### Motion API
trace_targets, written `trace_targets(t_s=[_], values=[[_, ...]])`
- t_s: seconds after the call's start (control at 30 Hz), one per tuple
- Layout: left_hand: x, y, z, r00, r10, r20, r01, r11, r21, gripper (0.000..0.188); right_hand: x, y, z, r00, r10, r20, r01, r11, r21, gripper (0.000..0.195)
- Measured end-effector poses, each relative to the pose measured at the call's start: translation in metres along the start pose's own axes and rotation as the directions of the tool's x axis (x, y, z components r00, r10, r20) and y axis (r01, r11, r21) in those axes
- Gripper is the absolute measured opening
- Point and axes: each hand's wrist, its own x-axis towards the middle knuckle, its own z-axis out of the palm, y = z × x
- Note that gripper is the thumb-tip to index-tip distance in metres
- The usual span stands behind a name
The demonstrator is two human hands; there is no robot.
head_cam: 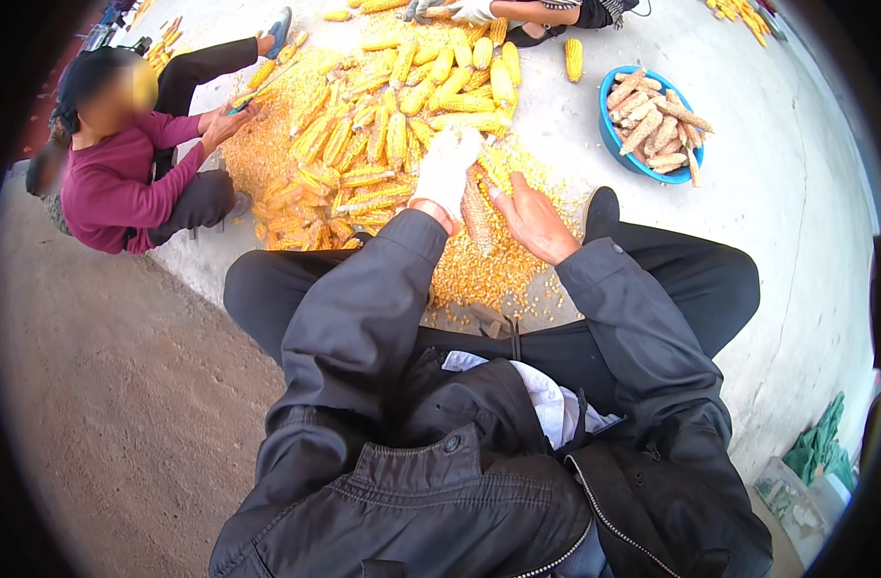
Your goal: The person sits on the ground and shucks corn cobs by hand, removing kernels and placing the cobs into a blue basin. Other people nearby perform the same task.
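Note:
My left hand (448, 166), in a white glove, reaches out over the pile of yellow corn ears (404, 94); its fingers face away from me, so what they grip is unclear. My bare right hand (533, 217) lies beside it, thumb and fingers spread along a partly visible corn ear (492, 167). Between the two hands a stripped corncob (476, 213) slants down over loose kernels (476, 274). Whether either hand touches that cob cannot be told. More kernels spread under and around both hands.
A blue basin (609, 130) heaped with bare corncobs (653, 123) stands at the right. A person in a purple top (133, 180) sits at the left beside the kernels. Another person's gloved hands (448, 10) work at the pile's far side. A single ear (573, 59) lies on the concrete.

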Motion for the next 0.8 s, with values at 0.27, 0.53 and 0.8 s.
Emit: trace_targets(t_s=[0.27, 0.53, 0.8], values=[[-0.001, 0.006, 0.005, 0.994, 0.095, -0.049, -0.051, 0.825, 0.562, 0.044, 0.008, 0.029, 0.011, 0.989, 0.081, 0.124, -0.115, 0.947, 0.3, 0.051], [0.0, 0.016, -0.003, 0.996, -0.024, -0.088, 0.038, 0.986, 0.16, 0.048, 0.007, 0.011, 0.002, 0.988, 0.099, 0.118, -0.133, 0.931, 0.34, 0.055], [-0.014, 0.01, 0.007, 0.998, 0.031, -0.051, -0.007, 0.908, 0.419, 0.049, -0.002, -0.008, 0.006, 0.996, 0.075, 0.05, -0.072, 0.995, -0.068, 0.057]])
